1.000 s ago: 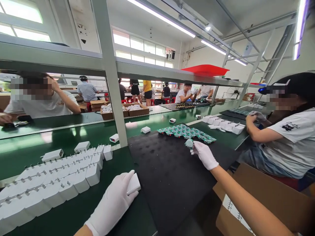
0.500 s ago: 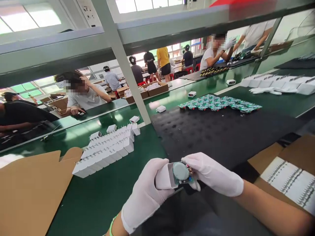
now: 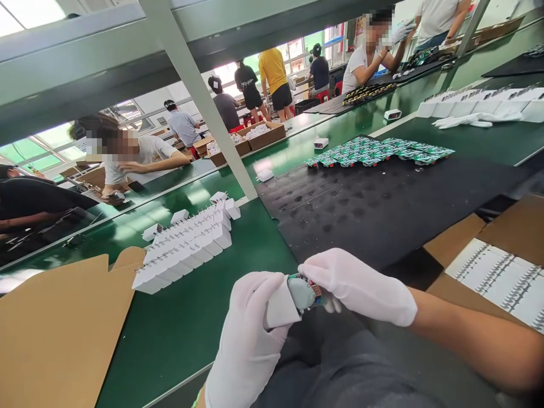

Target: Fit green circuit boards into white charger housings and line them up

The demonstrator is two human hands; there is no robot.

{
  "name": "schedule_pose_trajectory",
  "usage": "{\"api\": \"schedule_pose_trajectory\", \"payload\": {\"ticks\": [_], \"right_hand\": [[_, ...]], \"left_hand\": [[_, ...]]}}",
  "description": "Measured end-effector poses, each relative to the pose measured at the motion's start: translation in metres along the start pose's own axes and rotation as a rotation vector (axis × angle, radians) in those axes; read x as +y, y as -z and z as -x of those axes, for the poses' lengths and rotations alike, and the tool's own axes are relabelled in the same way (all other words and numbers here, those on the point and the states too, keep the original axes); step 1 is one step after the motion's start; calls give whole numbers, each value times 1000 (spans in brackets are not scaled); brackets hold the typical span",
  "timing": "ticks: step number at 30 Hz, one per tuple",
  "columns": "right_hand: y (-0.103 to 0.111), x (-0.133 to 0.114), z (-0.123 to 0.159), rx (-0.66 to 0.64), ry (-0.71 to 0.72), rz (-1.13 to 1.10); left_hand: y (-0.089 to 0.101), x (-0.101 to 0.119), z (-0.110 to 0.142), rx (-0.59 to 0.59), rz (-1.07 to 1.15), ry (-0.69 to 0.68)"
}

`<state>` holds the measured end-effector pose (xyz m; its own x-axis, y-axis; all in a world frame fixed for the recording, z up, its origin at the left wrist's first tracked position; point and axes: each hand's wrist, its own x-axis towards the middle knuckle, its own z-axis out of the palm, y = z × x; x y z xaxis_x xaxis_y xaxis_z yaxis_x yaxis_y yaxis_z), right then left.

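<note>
Both of my hands wear white gloves and meet low in the middle of the view. My left hand (image 3: 249, 334) grips a white plastic charger casing (image 3: 283, 306) with its open end turned to the right. My right hand (image 3: 357, 286) pinches a small circuit board (image 3: 304, 292) with a round grey-green part on it, holding it against the casing's open end. The fingers hide most of the board, and I cannot tell how far it sits inside the casing.
Rows of white chargers (image 3: 187, 243) stand on the green bench (image 3: 212, 334) beside a cardboard sheet (image 3: 55, 334). Green circuit boards (image 3: 378, 152) lie on a black perforated mat (image 3: 352, 209). A cardboard box (image 3: 501, 283) holds white charger trays at right. Co-workers sit across the bench.
My hands have come together from apart, bringing the board from over the mat to the casing. Since half a second ago, they have shifted slightly up, and the casing has turned.
</note>
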<state>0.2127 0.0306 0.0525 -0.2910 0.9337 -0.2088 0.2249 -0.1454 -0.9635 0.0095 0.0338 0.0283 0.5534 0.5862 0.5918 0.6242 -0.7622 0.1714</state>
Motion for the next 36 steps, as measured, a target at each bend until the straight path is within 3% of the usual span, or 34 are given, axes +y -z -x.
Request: {"api": "schedule_pose_trajectory", "payload": {"ticks": [8, 14, 16, 19, 24, 28, 36], "right_hand": [[-8, 8, -1, -61, 93, 106], [-25, 16, 1, 288, 239, 630], [-30, 17, 3, 329, 293, 693], [-33, 18, 7, 301, 369, 593], [-32, 26, 13, 303, 365, 152], [-35, 33, 20, 153, 438, 24], [-41, 36, 28, 42, 437, -148]], "left_hand": [[5, -4, 9, -9, 2, -63], [-1, 1, 14, 12, 80, -7], [-4, 5, 16, 30, 130, 32], [-9, 9, 18, 68, 204, 137], [-10, 13, 22, 84, 309, 274], [-5, 15, 21, 90, 394, 261], [-1, 14, 21, 115, 474, 169]]}}
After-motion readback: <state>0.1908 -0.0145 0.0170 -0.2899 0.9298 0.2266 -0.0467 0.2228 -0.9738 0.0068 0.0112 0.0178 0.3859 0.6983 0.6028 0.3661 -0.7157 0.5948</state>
